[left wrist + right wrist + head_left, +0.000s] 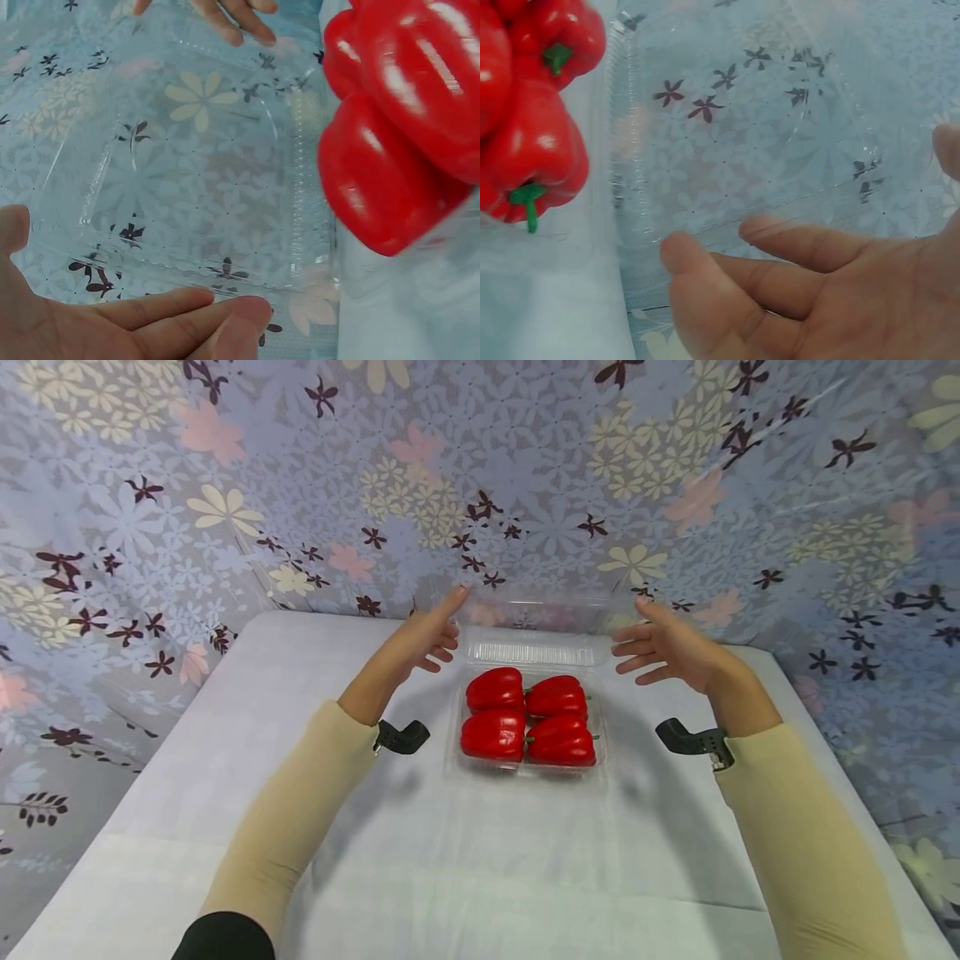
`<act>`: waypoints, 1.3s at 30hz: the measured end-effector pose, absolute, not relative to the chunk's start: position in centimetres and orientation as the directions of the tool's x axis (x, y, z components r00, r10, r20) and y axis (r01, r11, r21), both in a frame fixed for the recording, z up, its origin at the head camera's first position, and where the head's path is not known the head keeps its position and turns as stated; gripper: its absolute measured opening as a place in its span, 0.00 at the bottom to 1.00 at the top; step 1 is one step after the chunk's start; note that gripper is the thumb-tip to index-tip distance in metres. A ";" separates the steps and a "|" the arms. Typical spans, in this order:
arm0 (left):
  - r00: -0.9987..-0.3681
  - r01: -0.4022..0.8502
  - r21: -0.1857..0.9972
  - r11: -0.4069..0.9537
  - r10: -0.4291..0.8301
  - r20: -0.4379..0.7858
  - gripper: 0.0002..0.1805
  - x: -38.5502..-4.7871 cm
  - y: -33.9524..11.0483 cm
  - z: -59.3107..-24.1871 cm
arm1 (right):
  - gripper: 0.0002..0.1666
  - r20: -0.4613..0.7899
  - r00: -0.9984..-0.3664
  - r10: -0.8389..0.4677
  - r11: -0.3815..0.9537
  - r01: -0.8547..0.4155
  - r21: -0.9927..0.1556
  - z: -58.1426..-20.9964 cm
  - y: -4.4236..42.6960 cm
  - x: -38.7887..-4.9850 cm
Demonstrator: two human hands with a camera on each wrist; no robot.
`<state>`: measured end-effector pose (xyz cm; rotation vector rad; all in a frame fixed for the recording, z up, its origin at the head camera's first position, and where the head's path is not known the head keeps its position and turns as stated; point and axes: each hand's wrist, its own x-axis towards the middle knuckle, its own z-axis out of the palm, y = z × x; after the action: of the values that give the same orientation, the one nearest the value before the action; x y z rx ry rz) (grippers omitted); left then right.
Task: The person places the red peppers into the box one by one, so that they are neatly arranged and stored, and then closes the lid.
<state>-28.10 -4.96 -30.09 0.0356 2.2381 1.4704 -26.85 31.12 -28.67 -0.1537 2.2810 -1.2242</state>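
A clear plastic clamshell box [455, 752] lies on the white table with several red bell peppers [492, 735] in its base. Its transparent lid [536, 614] stands raised at the back. My left hand [423, 639] is at the lid's left side, fingers extended and thumb up. On the opposite side, my right hand [675, 647] has its fingers loosely straight beside the lid. In the left wrist view, fingertips [247, 307] lie along the lid's edge; whether they touch is hard to tell. Green stems [529, 199] show on the peppers in the right wrist view.
The table [525, 868] is covered with a white cloth. Behind it and at both sides hangs a flower-patterned cloth [525, 468], close to the raised lid. Black wrist straps with camera mounts [693, 742] sit at the sleeve ends.
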 end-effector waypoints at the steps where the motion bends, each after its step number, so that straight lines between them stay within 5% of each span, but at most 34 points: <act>1: -0.895 -0.221 0.876 0.429 0.268 -0.357 0.51 -28.0 -5.0 -30.3 | 0.60 -0.403 -0.849 -0.341 0.583 0.145 -0.799 -28.9 31.1 -26.7; 20: -0.871 0.045 0.843 0.537 0.433 -0.230 0.37 -24.0 -7.5 -34.3 | 0.33 -0.200 -0.850 -0.487 0.547 -0.118 -0.829 -32.2 32.7 -22.5; 39: -0.831 0.161 0.856 0.490 0.536 -0.150 0.44 -22.8 -8.7 -37.8 | 0.45 -0.234 -0.875 -0.424 0.686 -0.141 -0.714 -34.3 32.2 -18.8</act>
<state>-22.77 -8.68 -37.85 0.5800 2.3406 1.2836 -18.76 32.18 -34.35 -0.4411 2.5163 -1.0199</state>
